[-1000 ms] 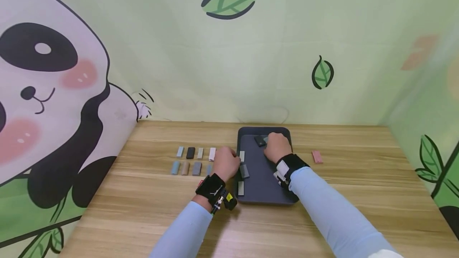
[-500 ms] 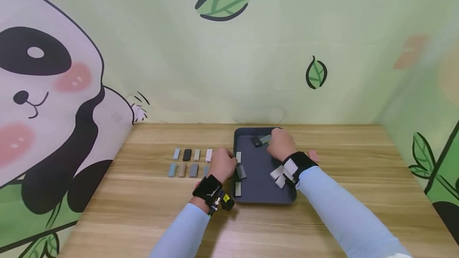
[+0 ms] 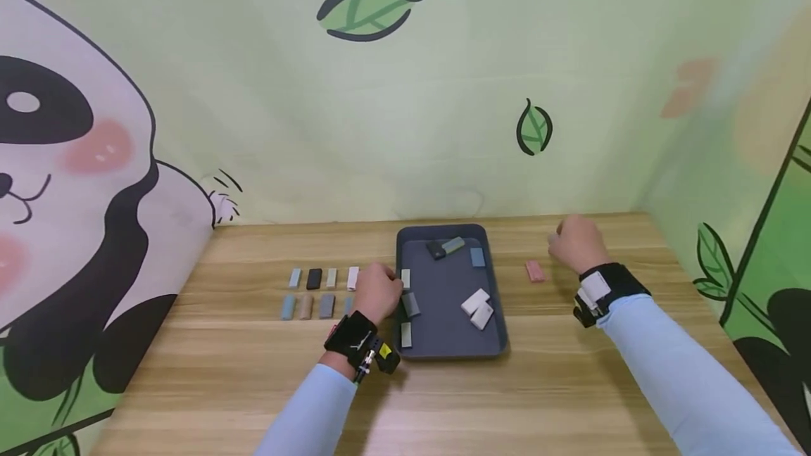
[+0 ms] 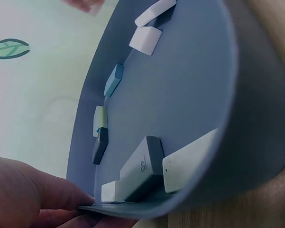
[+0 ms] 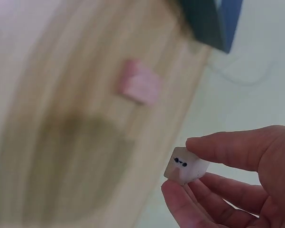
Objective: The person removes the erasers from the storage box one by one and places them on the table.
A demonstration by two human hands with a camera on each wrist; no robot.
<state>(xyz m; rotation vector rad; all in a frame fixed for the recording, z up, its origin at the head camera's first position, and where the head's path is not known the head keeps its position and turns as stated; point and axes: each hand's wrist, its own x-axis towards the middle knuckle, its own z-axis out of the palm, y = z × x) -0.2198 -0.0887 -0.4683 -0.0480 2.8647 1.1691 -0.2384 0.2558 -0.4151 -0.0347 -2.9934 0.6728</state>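
Observation:
My left hand [image 3: 378, 293] grips the left rim of a dark grey tray [image 3: 443, 356], thumb on the inner side in the left wrist view. Inside the tray lie several small block erasers: a white pair [image 3: 476, 308], a blue one [image 3: 477, 257], a green-grey one [image 3: 453, 245] against a black one [image 3: 435, 250], and a grey one [image 4: 143, 168] between pale ones along the left wall. Right of the tray, my right hand [image 3: 578, 243] is raised above the table, pinching a small pale eraser [image 5: 185, 166] with a printed face between thumb and fingers.
A pink eraser [image 3: 535, 271] lies on the wooden table [image 3: 557, 385] between tray and right hand. Left of the tray, several erasers stand in two rows, including a black one [image 3: 314, 279] and a tan one [image 3: 306, 306]. A printed cloth [image 3: 443, 125] hangs behind.
My right hand has left the tray's upper right area and moved right, past the pink eraser. The blue eraser now shows. My left hand stays at the rim; the head view has shifted right.

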